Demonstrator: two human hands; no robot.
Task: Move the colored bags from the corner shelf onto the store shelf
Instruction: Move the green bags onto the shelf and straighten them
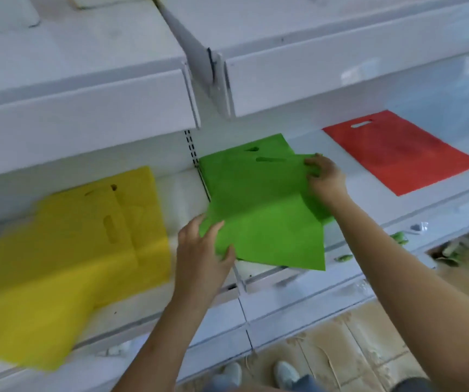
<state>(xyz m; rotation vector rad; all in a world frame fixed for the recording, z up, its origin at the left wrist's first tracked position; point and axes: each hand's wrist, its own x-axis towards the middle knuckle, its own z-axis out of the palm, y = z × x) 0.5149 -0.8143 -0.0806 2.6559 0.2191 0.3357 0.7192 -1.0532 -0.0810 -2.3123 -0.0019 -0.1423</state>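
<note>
- Left hand pinches the green bags' near-left corner, thumb on top, at the white shelf's front edge.
- Right hand grips their far-right edge, fingers curled.
- Yellow bags overhang the front edge to the left; a red bag lies flat to the right.

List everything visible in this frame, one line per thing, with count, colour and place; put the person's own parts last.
green bags: at least two, green, overlapping on the middle shelf, centre
yellow bags: at least two, yellow, blurred, on the shelf at left
red bag: one, red, flat on the shelf at right
shelf: white, several tiers
floor: beige tiles, lower right
shoes: two, pale, bottom centre
left hand: holds the green bags' near edge
right hand: fingers grip the far right corner
</note>
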